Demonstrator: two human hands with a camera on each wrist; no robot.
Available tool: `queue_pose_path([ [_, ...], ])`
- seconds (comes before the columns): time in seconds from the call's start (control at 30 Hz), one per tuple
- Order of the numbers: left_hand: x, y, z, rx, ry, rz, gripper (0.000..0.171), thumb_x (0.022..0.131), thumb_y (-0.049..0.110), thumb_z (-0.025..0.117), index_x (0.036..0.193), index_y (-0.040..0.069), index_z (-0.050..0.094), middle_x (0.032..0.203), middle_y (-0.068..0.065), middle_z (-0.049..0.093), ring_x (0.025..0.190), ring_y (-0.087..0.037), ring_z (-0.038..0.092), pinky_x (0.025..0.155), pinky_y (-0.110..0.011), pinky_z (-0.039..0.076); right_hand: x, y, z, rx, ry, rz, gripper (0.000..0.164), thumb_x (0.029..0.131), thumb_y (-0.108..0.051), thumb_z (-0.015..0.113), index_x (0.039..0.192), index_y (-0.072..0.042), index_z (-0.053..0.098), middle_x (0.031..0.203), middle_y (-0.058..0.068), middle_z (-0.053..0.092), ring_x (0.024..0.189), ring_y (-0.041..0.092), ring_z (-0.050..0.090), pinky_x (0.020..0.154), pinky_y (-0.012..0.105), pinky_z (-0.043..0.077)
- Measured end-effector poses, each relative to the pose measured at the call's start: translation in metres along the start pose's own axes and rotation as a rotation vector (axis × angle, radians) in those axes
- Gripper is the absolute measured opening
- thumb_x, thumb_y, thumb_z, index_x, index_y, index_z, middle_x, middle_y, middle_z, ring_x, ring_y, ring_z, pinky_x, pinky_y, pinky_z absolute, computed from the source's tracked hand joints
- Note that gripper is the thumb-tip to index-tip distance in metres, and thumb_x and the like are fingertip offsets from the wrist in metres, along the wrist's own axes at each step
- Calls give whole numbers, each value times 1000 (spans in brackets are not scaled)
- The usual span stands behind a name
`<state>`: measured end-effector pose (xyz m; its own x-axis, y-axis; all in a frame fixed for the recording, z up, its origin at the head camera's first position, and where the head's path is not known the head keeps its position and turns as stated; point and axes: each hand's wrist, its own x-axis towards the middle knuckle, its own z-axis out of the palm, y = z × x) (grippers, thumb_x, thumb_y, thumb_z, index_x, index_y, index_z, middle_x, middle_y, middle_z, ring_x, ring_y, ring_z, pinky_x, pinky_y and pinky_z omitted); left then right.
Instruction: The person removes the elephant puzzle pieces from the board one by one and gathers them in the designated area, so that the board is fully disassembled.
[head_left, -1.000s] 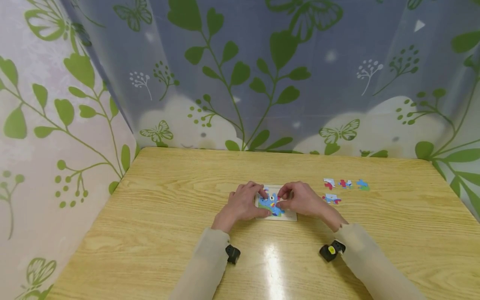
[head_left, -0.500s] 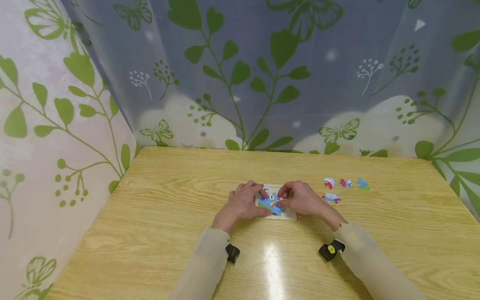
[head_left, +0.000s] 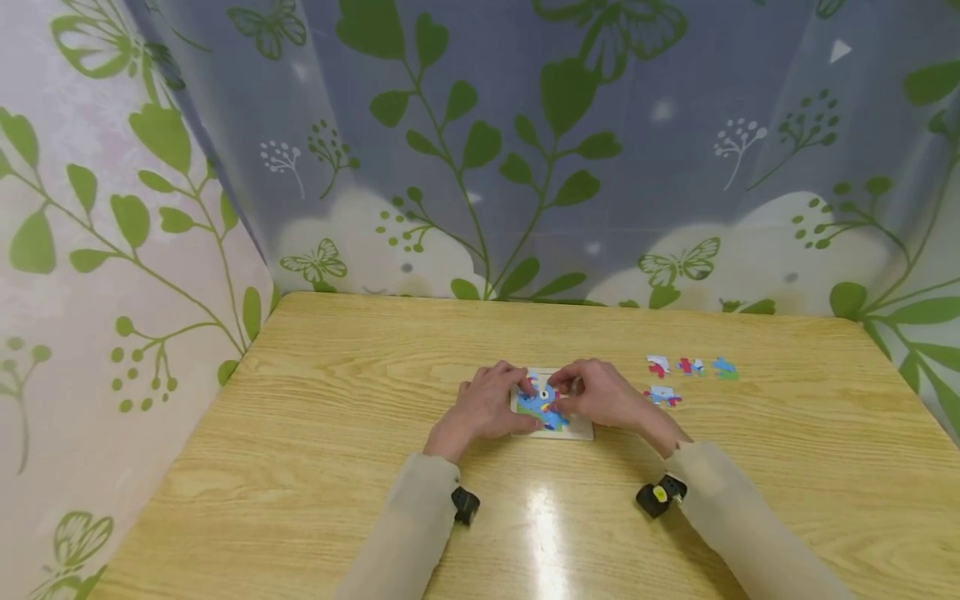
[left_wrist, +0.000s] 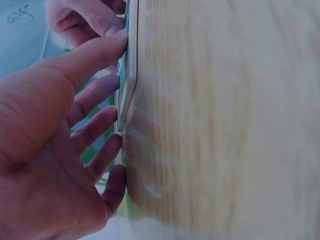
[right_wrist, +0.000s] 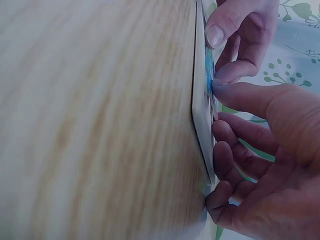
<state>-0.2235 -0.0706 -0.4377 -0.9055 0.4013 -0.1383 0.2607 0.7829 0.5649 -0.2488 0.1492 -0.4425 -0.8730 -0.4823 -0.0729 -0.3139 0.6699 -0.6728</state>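
A small jigsaw puzzle board [head_left: 581, 432] with a pale rim lies on the table, partly filled with pieces that form a blue picture [head_left: 534, 406] with an eye and some green. My left hand [head_left: 487, 406] rests over its left side, thumb on the near edge and fingers spread along the left. On the right, my right hand [head_left: 606, 396] has thumb and index finger curled about a puzzle piece [head_left: 557, 393] on the board, most of it hidden by the fingers. In the right wrist view, the thumb [right_wrist: 245, 97] presses on the puzzle surface.
Several loose puzzle pieces lie right of the board, among them a white-and-red piece [head_left: 657, 366], a blue-and-green piece [head_left: 724, 369] and a blue-and-white piece [head_left: 663, 396]. The wooden table [head_left: 315, 492] meets a leaf-patterned curtain [head_left: 495, 208] at its back edge.
My right index finger has shifted slightly up and left over the puzzle, with the wrist moving a little left. My left hand and the loose pieces stay put.
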Motion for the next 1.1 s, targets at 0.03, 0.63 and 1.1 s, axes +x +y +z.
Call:
queue_pose_path([
  [0.03, 0, 0, 0, -1, 0, 0, 34, 87, 41, 79, 114, 25, 66, 141, -2, 54, 135, -38, 46, 109, -65, 34, 0, -1, 0, 1, -2, 1, 31, 89, -16, 78, 116, -3, 73, 94, 4, 68, 79, 15, 56, 72, 31, 48],
  [0.63, 1, 0, 1, -4, 2, -9, 32, 88, 40, 79, 112, 25, 66, 141, -2, 54, 136, -38, 45, 111, -66, 32, 4, 0, 5, 46, 6, 21, 25, 88, -10, 77, 110, -2, 69, 89, 5, 63, 74, 15, 54, 69, 29, 45],
  [1.1, 1, 1, 1, -1, 11, -9, 32, 88, 40, 79, 113, 25, 66, 140, -1, 55, 135, -39, 45, 111, -66, 32, 3, -1, 6, 71, 20, 35, 24, 87, -9, 77, 108, -2, 69, 87, 4, 62, 74, 15, 54, 68, 27, 44],
])
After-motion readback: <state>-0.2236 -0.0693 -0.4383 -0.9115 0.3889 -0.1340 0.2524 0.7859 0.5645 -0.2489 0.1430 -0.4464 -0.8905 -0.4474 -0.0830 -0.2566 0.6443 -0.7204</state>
